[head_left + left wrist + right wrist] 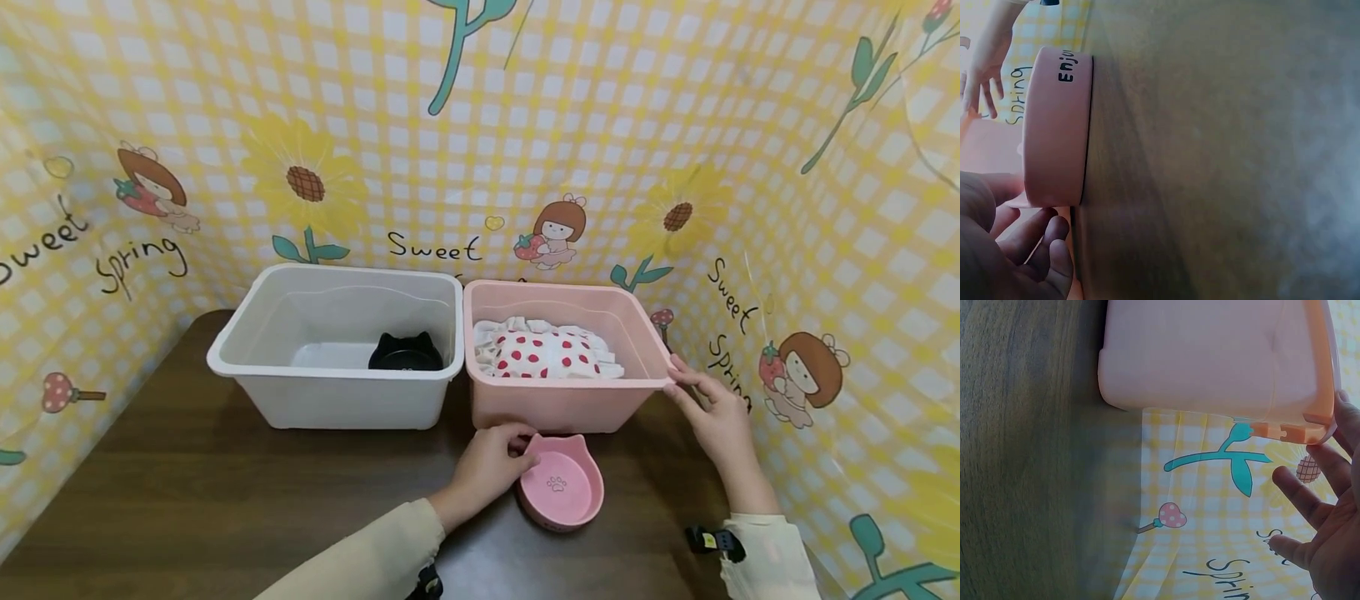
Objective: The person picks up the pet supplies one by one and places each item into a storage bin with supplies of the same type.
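Note:
A pink cat-eared bowl (561, 493) with a paw print inside sits on the table in front of a pink plastic bin (547, 408). My left hand (486, 468) pinches the bowl's rim by its left ear, thumb over the edge and fingers outside. Lettering shows on the bowl's side wall (1057, 137) in the left wrist view. At the bin's front right corner, my right hand (718, 423) holds the rim between thumb and index finger, its other fingers spread, as the right wrist view shows. Inside the bin lies a white ruffled cloth item (543, 352) with red dots.
Left of the pink bin stands a white bin (341, 402), their rims side by side. A black cat-eared bowl (406, 353) lies in its right part. A yellow checked, printed sheet (420, 167) rises behind and beside the brown wooden table (247, 517).

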Motion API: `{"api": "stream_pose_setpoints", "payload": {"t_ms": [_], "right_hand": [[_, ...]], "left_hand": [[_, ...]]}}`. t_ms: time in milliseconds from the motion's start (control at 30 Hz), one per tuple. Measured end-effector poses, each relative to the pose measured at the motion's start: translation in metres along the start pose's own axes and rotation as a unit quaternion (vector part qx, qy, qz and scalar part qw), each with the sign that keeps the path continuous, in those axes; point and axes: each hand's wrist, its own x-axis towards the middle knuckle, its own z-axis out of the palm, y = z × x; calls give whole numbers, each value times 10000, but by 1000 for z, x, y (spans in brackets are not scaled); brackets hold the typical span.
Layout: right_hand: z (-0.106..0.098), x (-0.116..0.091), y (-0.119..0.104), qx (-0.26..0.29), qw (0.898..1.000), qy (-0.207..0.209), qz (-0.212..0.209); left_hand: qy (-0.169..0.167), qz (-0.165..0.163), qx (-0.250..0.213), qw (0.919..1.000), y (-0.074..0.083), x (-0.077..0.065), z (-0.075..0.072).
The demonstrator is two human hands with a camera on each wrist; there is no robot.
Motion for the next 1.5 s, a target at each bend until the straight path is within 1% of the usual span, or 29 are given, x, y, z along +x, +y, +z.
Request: {"api": "stream_pose_setpoints", "payload": {"t_ms": [133,233,333,500,767,933,1100,1267,1500], "right_hand": [[1,0,-1,95,10000,8,21],[1,1,-2,115,9999,-2,18],[1,1,-2,137,9999,-23,-18],[1,0,0,180,9998,-8,-84],[1,0,2,112,9999,7,-46],[1,-1,1,109,9999,-24,-67],[1,-1,1,189,9997,13,-119],[1,-1,2,212,9997,21,-147],[2,-1,1,239,9997,55,-97]], "left_hand": [[120,-56,112,9998,1,2,2],[253,-102,200,9994,3,4,2],[315,-181,310,9989,6,4,2],[277,-273,430,9983,6,5,3],[316,-100,588,9977,8,9,2],[318,-248,516,9979,9,8,2],[263,-292,562,9976,13,5,0],[250,-246,512,9981,19,1,-4],[215,44,454,9987,32,-5,-16]]}}
